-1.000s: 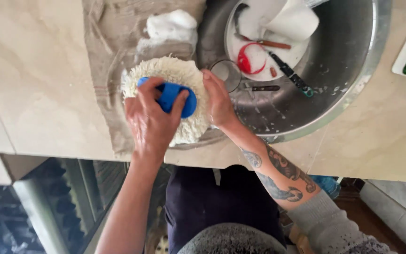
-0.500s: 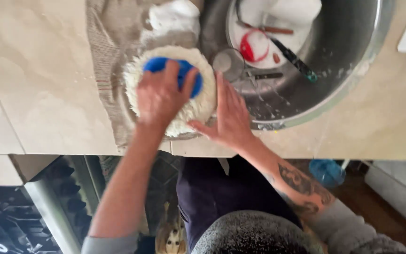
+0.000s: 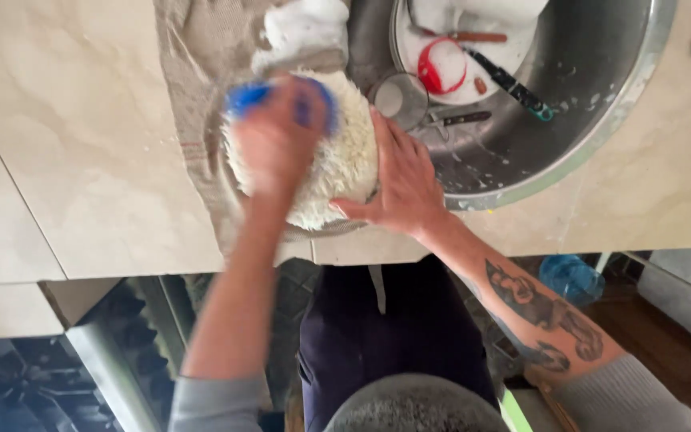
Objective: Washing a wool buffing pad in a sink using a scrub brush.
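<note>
here, the left hand (image 3: 277,140) is blurred, fingers curled over a blue scraper (image 3: 245,96) & pressing it onto the pale dough lump (image 3: 345,160). dough sits on the beige cloth (image 3: 193,64), just left of the steel sink (image 3: 601,104), on the worktop (image 3: 65,144). right hand (image 3: 401,188) lies flat vs the dough's right side, fingers spread, holding nothing. in the sink: white plate (image 3: 513,60) w/ red lid (image 3: 441,68) & a knife (image 3: 509,84).

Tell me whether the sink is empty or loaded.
Loaded: the sink holds a white plate, a knife and a small strainer.
</note>
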